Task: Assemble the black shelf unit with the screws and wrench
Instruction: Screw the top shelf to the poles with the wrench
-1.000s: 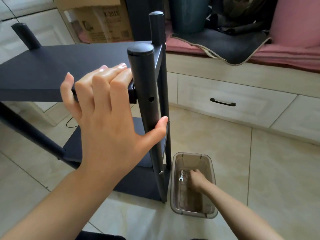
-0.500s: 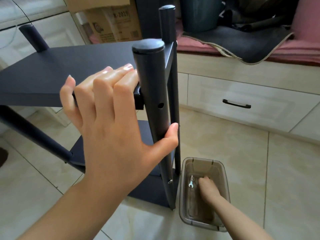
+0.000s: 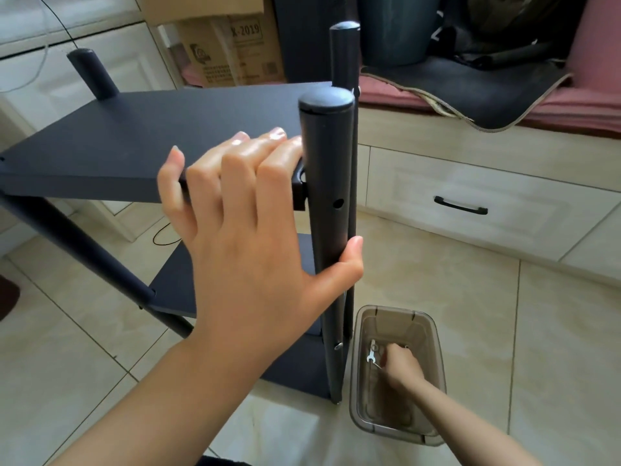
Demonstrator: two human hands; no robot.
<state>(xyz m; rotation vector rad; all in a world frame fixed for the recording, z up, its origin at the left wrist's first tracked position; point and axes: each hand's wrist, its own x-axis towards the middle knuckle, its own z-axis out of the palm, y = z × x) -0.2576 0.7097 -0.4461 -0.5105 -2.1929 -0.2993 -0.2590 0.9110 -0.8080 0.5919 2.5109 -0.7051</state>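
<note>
Head view. The left hand (image 3: 242,237) lies spread over the near right corner of the top shelf (image 3: 151,136), 4 fingers flat on the board and the thumb hooked round the front post (image 3: 327,196) at 3 o'clock of the palm. It pins the 2 parts together rather than gripping them. Just right of the fingers the post shows an open screw hole (image 3: 337,203), with no screw in it.

At 5 o'clock of the frame the right hand (image 3: 401,368) is down in a brown plastic bin (image 3: 437,364) on the floor, fingers curled, beside a small wrench (image 3: 371,353). A thin bright piece shows at the fingertips, but whether it is held, and whether it is a screw, I cannot tell. The unit stands on the tiles, its lower shelf (image 3: 174,284) at 7 o'clock below the top one, with 1 screw head (image 3: 337,346) visible low on the post.

Risks, as I judge them:
- The top corner looks unfastened, so if the left hand eases off, the shelf could drop or the hole slip out of line with the bracket.
- The reach to the bin is long and off to the side; leaning could tilt the unit or push the post.
- Small parts picked by feel could slip and fall back into the bin or roll across the tiles.
- The bin sits just beside the post foot, so a shifted frame could knock it.
</note>
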